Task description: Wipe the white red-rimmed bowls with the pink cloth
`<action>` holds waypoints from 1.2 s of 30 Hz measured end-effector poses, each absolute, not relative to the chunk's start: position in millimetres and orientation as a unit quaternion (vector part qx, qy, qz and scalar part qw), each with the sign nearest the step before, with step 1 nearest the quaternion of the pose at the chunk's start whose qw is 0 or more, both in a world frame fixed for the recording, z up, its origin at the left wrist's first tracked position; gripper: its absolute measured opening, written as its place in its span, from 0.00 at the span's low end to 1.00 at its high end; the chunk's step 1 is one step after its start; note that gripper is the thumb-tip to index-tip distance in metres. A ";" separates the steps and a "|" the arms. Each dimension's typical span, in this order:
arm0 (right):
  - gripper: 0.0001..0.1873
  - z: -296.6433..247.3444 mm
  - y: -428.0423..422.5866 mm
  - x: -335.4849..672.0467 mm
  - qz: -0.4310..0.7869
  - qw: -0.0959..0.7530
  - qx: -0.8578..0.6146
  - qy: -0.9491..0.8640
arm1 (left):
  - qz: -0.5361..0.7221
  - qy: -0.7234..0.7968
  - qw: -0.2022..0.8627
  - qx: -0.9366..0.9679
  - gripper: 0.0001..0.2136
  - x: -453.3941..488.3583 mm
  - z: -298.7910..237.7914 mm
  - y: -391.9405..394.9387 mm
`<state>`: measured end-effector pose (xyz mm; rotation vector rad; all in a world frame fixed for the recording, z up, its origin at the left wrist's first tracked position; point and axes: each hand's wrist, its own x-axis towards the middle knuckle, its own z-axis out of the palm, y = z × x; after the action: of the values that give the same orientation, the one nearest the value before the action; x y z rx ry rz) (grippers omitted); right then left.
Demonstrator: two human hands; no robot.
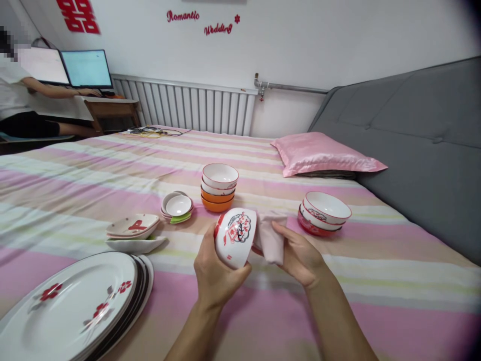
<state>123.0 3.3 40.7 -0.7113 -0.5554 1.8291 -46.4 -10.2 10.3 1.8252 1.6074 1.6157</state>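
My left hand [215,273] grips a white bowl [236,236] with a red rim and a red and black flower pattern, tipped on its side with its mouth toward the right. My right hand [298,253] holds a pale pink cloth [271,235] pressed against the bowl's mouth. Both hands hover low over the striped bedspread [93,175], in front of a stack of bowls [220,186] whose lowest ones are orange.
A second stack of red-rimmed bowls [325,213] sits to the right. Small saucers [177,206], shaped dishes [133,230] and a pile of large oval plates [71,306] lie to the left. A pink pillow [323,153] and grey headboard [421,135] are at right. A person sits at a desk far left.
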 end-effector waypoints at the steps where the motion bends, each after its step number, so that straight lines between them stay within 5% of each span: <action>1: 0.17 43.2 2.8 124.4 0.777 0.514 -0.294 -0.214 | 0.555 0.545 0.108 0.619 0.38 -46.5 10.6 -10.1; 36: 0.17 56.6 -4.4 107.9 0.761 0.541 -0.307 -0.186 | 0.481 0.418 -0.086 0.766 0.42 -46.8 2.2 -8.4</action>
<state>107.9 -4.4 56.6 -0.7289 -0.4420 1.8086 -46.8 -8.4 2.2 2.5469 1.3914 1.5988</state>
